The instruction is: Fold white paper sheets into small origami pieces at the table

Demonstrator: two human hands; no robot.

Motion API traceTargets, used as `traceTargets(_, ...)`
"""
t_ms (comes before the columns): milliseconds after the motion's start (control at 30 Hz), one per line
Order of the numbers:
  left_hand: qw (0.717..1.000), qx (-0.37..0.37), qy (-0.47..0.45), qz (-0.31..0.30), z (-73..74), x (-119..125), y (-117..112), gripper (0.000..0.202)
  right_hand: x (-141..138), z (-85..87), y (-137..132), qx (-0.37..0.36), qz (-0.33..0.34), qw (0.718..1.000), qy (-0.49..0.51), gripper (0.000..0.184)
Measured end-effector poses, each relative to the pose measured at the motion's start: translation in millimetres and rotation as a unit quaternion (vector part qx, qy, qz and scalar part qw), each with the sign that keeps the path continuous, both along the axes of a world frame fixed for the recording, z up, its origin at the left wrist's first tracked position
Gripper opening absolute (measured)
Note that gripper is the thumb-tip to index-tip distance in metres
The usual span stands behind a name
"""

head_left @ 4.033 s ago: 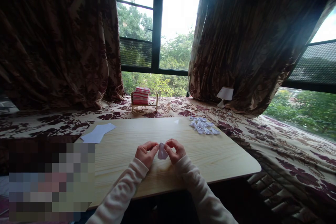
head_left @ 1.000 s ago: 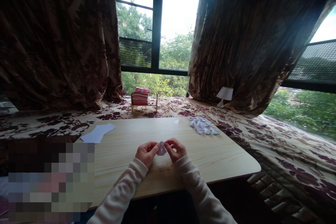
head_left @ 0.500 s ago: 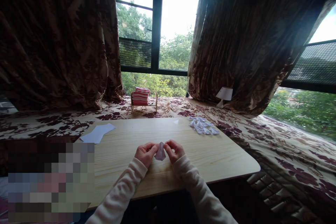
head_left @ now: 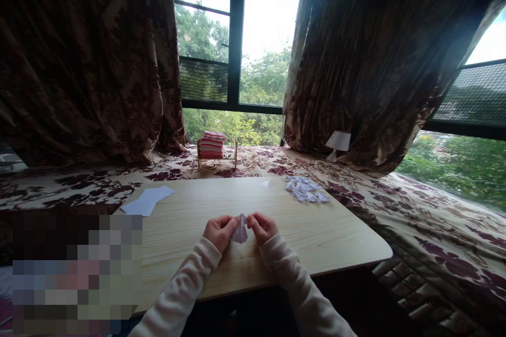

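Observation:
Between my hands, just over the light wooden table (head_left: 190, 195), is a small folded piece of white paper (head_left: 240, 233), pointed at the top and wider below. My left hand (head_left: 219, 230) pinches its left side between thumb and fingers. Closed in a pinch, my right hand (head_left: 263, 226) is at the paper's upper right edge. Several folded white paper pieces (head_left: 306, 189) lie in a cluster at the table's back right. Flat white paper sheets (head_left: 148, 200) rest at the back left.
Behind the table, a small rack (head_left: 217, 157) holds a stack of striped red-and-white cloths (head_left: 212, 145). A white lamp (head_left: 338, 142) stands on the flowered cover (head_left: 261, 160) to the right. Dark patterned curtains (head_left: 336, 63) hang beside the windows.
The folded paper has turned slightly between my fingers and its lower edge looks more spread. Both hands stay almost in place.

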State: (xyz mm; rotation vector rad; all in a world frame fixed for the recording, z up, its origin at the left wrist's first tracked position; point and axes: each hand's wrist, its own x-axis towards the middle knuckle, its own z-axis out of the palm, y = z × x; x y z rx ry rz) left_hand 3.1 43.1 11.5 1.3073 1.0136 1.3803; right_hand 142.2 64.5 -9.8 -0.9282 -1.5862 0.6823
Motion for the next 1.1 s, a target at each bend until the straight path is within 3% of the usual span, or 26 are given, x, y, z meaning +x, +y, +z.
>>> traceTargets(267, 0.998, -0.026, -0.048, 0.010, 3.6, 0.2, -1.2, 0.022, -1.8, -5.7, 4.2, 0.015, -0.048, 0.999, 0.008, 0.022)
traceTargets(433, 0.986, -0.063, -0.138, 0.074, -5.4, -4.5, 12.1, 0.026, 0.8, -5.1, 4.8, 0.010, -0.067, 0.998, 0.017, 0.024)
traceTargets(567, 0.967, -0.095, -0.212, 0.101, -8.8, -6.4, 20.4, 0.029, -2.1, -1.9, 0.2, 0.030, -0.039, 0.999, 0.005, 0.024)
traceTargets(733, 0.953, -0.123, -0.260, 0.100, -2.8, -5.5, 18.6, 0.029, -3.9, 6.7, -8.8, 0.052, 0.000, 0.998, -0.023, 0.019)
traceTargets(1100, 0.960, -0.124, -0.243, 0.069, -5.5, -3.4, 17.7, 0.030, -3.8, 3.3, -5.3, 0.022, 0.037, 0.999, -0.017, 0.017)
